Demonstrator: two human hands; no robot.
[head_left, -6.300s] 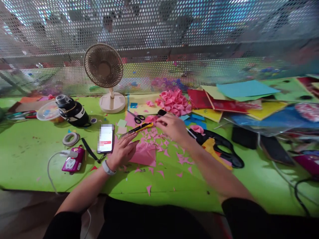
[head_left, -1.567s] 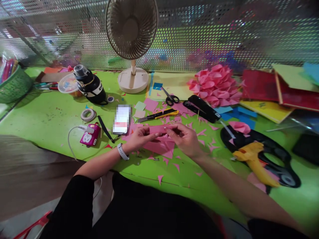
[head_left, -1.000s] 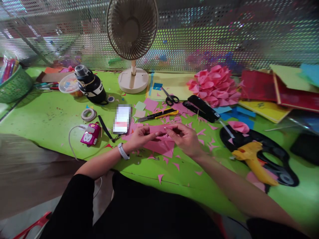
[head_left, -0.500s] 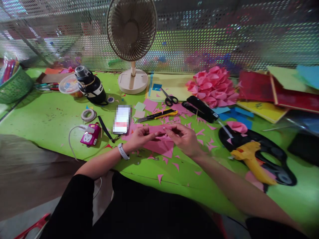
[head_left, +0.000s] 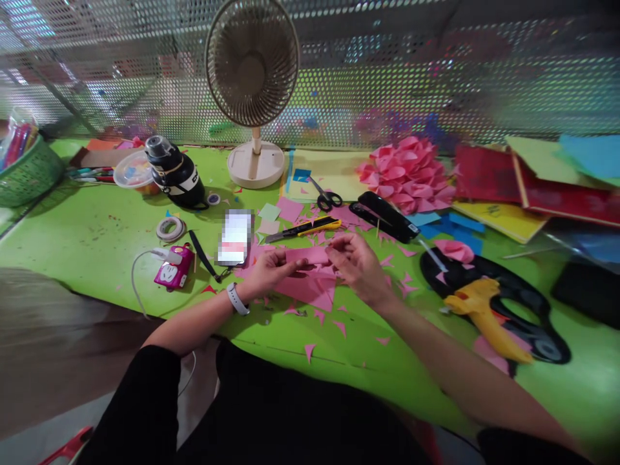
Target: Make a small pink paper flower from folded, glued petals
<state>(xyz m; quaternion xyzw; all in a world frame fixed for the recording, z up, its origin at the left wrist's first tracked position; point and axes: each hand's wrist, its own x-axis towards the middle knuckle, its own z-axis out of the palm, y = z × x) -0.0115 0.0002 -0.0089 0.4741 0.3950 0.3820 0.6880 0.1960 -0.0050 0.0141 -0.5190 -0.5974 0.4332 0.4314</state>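
Note:
A small strip of pink paper (head_left: 314, 256), which looks folded, is held level above the table. My left hand (head_left: 271, 268) is closed on its left end, thumb along the near edge. At its right end, my right hand (head_left: 356, 263) has thumb and fingertips drawn together at the edge of the paper. Beneath them lies a larger pink sheet (head_left: 314, 290) among small pink scraps. Just beyond my hands rests a yellow and black utility knife (head_left: 310, 227). Black scissors (head_left: 329, 200) and a black stapler (head_left: 385, 216) lie farther back.
A fan (head_left: 254, 165) stands at the back, with a dark bottle (head_left: 179, 174) to its left. A phone (head_left: 236, 237), a tape roll (head_left: 170, 228) and a pink power adapter (head_left: 173, 268) lie left. Rightward are a pink paper flower (head_left: 407, 171) and a yellow glue gun (head_left: 489, 316).
My right hand has shifted slightly right along the pink paper, its fingers lifting and uncovering more of the strip. My left hand keeps its hold. The whole view has shifted slightly.

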